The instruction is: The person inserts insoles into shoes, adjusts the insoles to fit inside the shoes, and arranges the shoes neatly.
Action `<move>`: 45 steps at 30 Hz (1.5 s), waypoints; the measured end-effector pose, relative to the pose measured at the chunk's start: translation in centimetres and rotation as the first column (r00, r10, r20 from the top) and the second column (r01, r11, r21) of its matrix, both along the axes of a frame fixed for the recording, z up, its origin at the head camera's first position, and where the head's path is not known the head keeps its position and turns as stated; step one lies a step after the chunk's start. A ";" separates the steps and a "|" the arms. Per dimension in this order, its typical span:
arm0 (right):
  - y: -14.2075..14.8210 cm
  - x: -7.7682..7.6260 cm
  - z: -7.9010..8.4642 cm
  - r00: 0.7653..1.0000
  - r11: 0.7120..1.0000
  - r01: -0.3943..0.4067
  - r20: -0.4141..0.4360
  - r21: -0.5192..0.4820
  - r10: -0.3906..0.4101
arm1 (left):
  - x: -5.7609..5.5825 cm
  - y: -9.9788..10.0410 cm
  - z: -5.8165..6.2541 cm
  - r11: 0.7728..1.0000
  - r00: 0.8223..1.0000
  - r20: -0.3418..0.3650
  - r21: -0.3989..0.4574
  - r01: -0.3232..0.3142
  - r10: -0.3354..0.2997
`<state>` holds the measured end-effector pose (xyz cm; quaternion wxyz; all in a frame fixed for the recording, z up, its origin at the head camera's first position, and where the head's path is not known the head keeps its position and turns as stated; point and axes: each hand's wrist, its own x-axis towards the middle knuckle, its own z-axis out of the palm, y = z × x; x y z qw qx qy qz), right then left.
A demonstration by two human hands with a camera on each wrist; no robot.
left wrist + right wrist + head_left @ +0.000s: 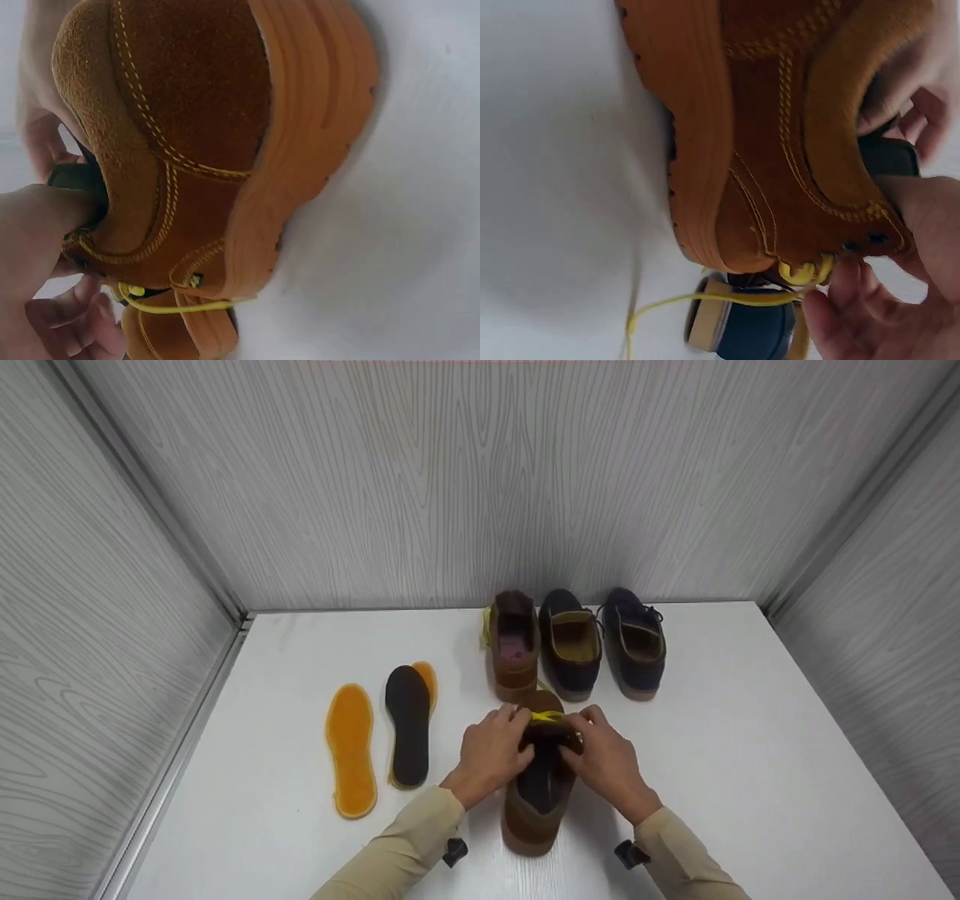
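Observation:
A brown suede shoe (529,831) with yellow laces (546,717) stands on the table, its heel toward me. My left hand (491,746) grips the left side of its opening, thumb inside and fingers outside near the eyelets. On the opposite side my right hand (609,765) holds the edge in the same way. Between the thumbs the inside of the shoe (536,780) looks dark. In the right wrist view a loose yellow lace (720,298) trails from the eyelets to the table, and the dark tongue (889,159) shows between the two hands.
Just beyond stands another brown shoe (514,679), with two dark blue shoes (576,682) (641,679) to its right. On the left lie an orange insole (351,750) and a black insole (409,727) overlapping another orange one (427,679). Grey panels (480,480) enclose the white table (247,780).

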<state>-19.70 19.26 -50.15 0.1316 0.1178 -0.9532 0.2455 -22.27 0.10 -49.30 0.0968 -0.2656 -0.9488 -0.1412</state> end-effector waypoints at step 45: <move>-1.8 -0.1 -3.1 0.989 0.994 0.108 -0.100 0.028 -0.104 | -0.2 1.5 -1.9 0.980 0.982 -0.167 -0.193 0.053 -0.086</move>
